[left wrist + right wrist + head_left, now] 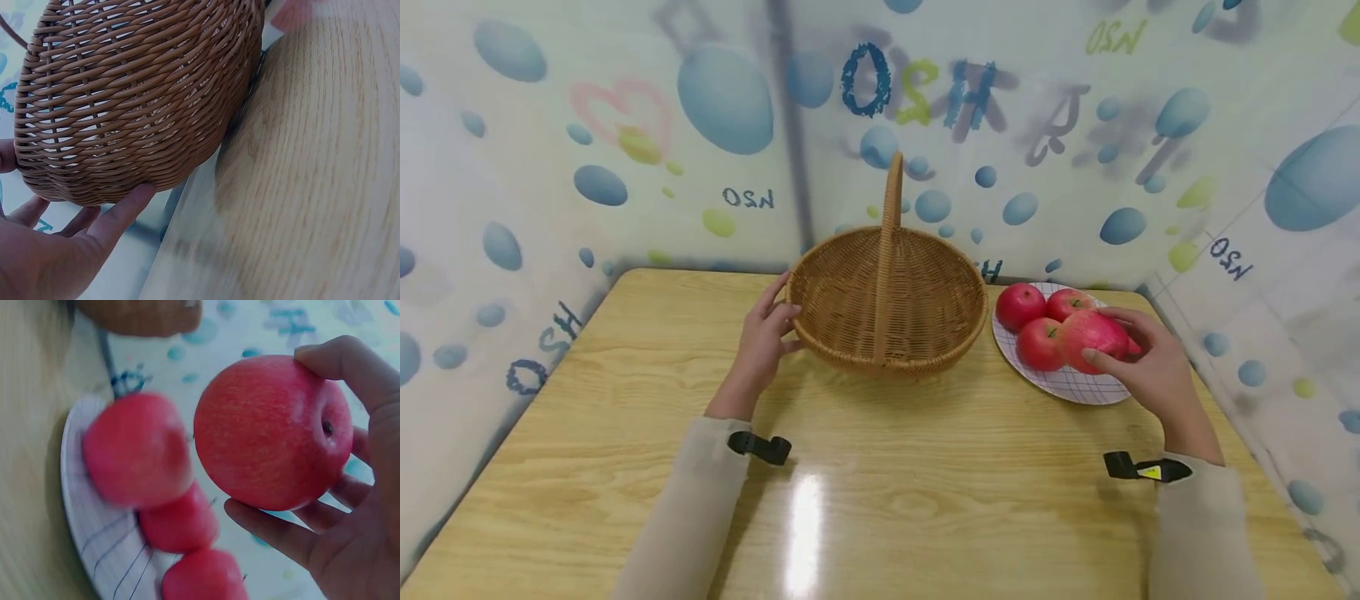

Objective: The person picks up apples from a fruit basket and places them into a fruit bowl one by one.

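A wicker basket (850,354) with a tall arched handle (887,275) stands near the back of the table. My left hand (766,333) grips its left rim; in the left wrist view the fingers (122,215) lie along the woven outside. On the right, my right hand (1150,367) holds a red apple (1093,340) over the plate (1067,387). The thumb and fingers clasp the apple (269,431) from its sides, its stem hollow toward the palm. Several more red apples (1020,307) sit on the white, line-patterned plate.
The wooden table (925,483) reaches back to a wall covering (715,242) printed with blue and green ovals. The plate is close to the basket's right side, near the table's right edge. Black straps (760,447) circle both wrists.
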The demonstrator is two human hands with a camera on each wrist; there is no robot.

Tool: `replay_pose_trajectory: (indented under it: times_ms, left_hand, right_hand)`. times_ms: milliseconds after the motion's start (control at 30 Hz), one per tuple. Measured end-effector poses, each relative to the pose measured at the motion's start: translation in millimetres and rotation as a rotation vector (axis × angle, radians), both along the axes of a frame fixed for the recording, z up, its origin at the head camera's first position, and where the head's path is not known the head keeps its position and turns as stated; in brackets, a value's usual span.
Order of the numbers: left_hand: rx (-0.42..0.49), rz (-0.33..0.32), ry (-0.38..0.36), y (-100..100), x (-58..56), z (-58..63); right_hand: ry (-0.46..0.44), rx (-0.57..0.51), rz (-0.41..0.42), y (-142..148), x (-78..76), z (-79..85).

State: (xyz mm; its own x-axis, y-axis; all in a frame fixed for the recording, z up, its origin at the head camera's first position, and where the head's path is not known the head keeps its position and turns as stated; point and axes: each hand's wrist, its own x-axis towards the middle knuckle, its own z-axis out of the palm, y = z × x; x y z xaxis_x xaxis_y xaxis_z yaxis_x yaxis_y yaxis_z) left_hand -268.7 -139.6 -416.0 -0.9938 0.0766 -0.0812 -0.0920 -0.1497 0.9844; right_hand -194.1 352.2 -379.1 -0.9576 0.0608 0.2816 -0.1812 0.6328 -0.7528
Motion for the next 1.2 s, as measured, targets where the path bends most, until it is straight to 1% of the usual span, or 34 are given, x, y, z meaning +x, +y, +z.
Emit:
replay_pose_trajectory:
  times_ms: [100,267,400,500,633,867,1067,1200]
  left_hand:
    - [-0.001,0.003,-0.004,0,-0.2,-0.1]
    - [0.002,-0.001,-0.006,1,0.4,0.4]
    - [0.002,-0.010,-0.001,3,-0.3,1.1]
    - [0.000,-0.007,0.004,3,-0.7,1.6]
    - [-0.007,-0.004,0.008,3,-0.9,1.7]
    - [0.002,0.010,-0.009,2,0.5,1.1]
    - [0.008,0.012,-0.010,2,1.1,1.9]
    - [0.000,0.014,-0.013,2,1.2,2.6]
  right_hand:
    - [-0.005,0.052,-0.052,9,-0.4,-8.1]
    - [-0.029,0.143,-0.102,21,0.9,-16.0]
    - [-0.068,0.160,-0.133,27,2.1,-18.2]
    - [-0.092,0.170,-0.139,30,1.2,-19.1]
    - [-0.101,0.201,-0.128,33,-2.9,-23.1]
    - [-0.109,0.305,-0.100,31,-13.2,-31.3]
    - [-0.119,0.309,-0.061,29,-17.6,-36.4]
    - [-0.079,0.292,-0.054,28,-18.5,-40.9]
